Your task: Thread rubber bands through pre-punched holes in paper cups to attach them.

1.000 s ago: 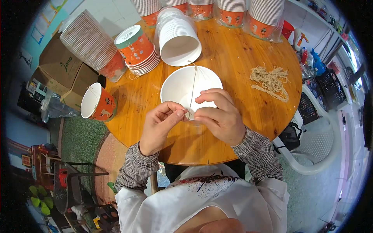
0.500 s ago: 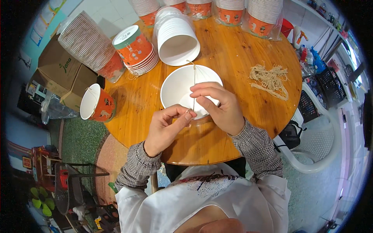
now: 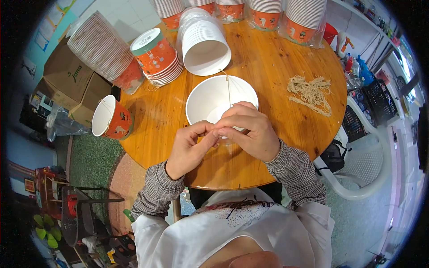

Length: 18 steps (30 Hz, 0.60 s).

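A white-lined paper bucket stands on the table in front of me, its mouth facing up. A thin string is fastened at the far rim and runs across the opening towards me. At the near rim, my left hand pinches with thumb and forefinger. My right hand meets it there, fingertips pressed against the left ones. The string's near end disappears between the fingertips of both hands, so any knot there is hidden.
On the round wooden table lies a bundle of beige strings to the right. An orange paper bucket with a string stands at the left edge. Nested white buckets lie behind, with wrapped stacks further back. A white chair is at right.
My right hand has come down from above the string to the near rim, and its fingers have closed beside my left fingertips. My left hand has barely moved.
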Tool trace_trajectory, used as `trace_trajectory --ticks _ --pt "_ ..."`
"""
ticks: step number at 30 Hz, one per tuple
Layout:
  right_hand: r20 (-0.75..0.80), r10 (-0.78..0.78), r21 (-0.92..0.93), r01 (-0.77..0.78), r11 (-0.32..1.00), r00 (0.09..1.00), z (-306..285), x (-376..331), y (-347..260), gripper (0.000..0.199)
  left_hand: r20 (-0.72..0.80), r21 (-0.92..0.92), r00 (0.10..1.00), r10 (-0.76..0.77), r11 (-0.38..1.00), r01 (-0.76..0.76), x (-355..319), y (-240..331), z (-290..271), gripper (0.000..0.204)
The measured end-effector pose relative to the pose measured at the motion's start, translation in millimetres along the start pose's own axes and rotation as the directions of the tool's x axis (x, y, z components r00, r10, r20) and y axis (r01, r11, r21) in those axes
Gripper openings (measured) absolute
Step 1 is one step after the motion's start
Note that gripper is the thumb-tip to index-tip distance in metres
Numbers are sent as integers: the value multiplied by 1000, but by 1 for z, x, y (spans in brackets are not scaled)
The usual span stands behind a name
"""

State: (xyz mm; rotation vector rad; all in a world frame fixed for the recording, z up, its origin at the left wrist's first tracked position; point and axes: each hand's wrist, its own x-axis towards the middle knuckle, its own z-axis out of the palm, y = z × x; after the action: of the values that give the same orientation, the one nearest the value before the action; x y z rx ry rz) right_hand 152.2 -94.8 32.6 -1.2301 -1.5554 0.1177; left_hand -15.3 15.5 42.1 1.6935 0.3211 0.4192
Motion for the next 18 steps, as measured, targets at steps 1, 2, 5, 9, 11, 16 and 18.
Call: trace_trajectory --ticks 1,2,5,9,11,16,18 --pt "-6 -18 -11 18 1000 1000 0 0 0 11 9 34 1000 -20 999 20 0 -1 -1 14" --pt "-5 -18 -10 18 1000 1000 1 0 0 11 8 33 1000 -20 999 20 0 -2 0 14" --pt "-51 43 3 -43 999 998 6 -2 -2 8 -32 85 997 70 994 -67 1 -5 5 15" --pt "-78 83 86 -76 993 993 11 -3 0 10 -48 389 967 251 896 -213 1 2 9 12" --pt "-85 60 72 -54 996 995 10 -3 -1 10 -47 428 963 266 876 -221 0 3 10 11" --pt "-21 119 97 -117 988 993 5 -1 -4 13 -112 342 946 304 906 -250 -3 -5 8 13" --pt "-8 138 94 -137 986 990 5 -1 -5 13 -101 376 933 344 882 -285 -2 -3 7 13"
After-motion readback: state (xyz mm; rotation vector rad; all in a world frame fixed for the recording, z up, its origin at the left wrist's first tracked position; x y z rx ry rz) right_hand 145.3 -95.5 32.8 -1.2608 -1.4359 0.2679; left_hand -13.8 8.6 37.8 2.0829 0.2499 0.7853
